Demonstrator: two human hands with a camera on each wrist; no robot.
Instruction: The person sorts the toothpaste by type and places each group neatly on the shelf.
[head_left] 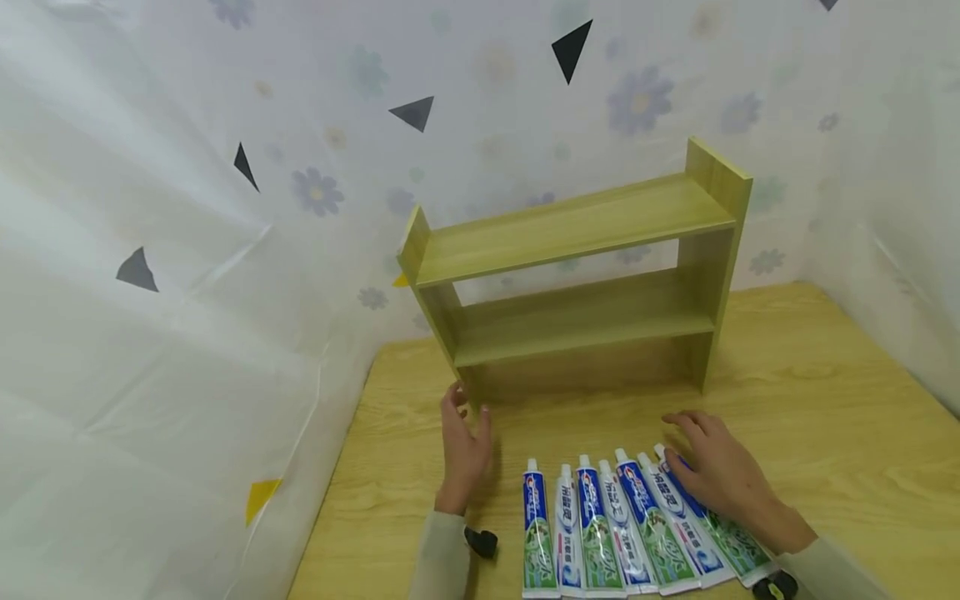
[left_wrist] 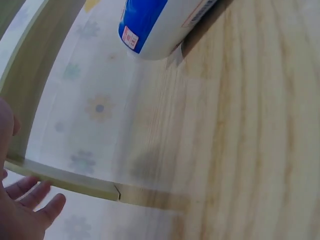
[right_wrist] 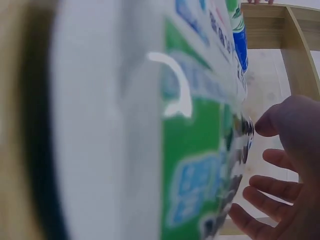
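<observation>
Glossy, flat-ended toothpaste tubes [head_left: 597, 525] by a wide right hand [head_left: 722, 468]; wide left hand [head_left: 465, 447] beside wood-grained shelf [head_left: 585, 321]

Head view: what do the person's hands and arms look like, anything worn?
Left hand and right hand are ungloved. The left sleeve and right sleeve are pale, plain greyish-beige, ending near the wrists. A small black device sits at the left wrist; another dark device with a yellowish patch is at the right.
</observation>
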